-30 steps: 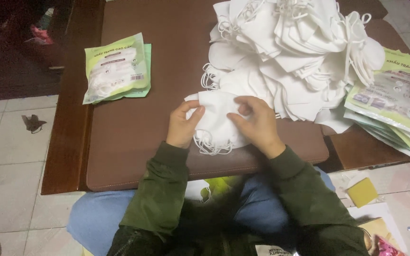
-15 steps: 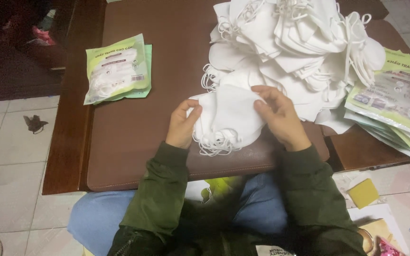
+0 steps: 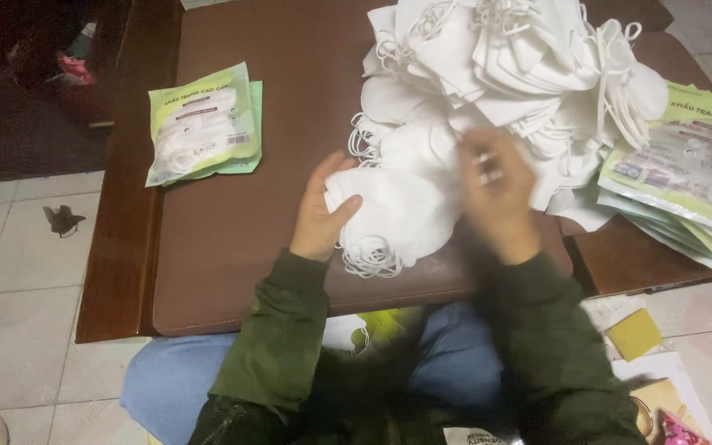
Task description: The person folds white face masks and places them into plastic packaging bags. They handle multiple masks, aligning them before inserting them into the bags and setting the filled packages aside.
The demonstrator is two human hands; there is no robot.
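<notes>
Brown padded table (image 3: 232, 247) on pale tiled floor (image 3: 18, 330), left hand (image 3: 323, 210) grip holding white masks (image 3: 401, 218), right hand (image 3: 496, 194) blurred (grip unclear)

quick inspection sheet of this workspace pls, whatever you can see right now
surface: brown padded table top, wooden edge
job's things: small stack of white masks under left hand; right hand blurred, beside the large mask pile
clutter: green packets at left, stack of flat packets at right
grips: left hand presses the stack; right hand's grip cannot be told
cables: nothing seen
surroundings: tiled floor, yellow sponge, dark scrap
</notes>
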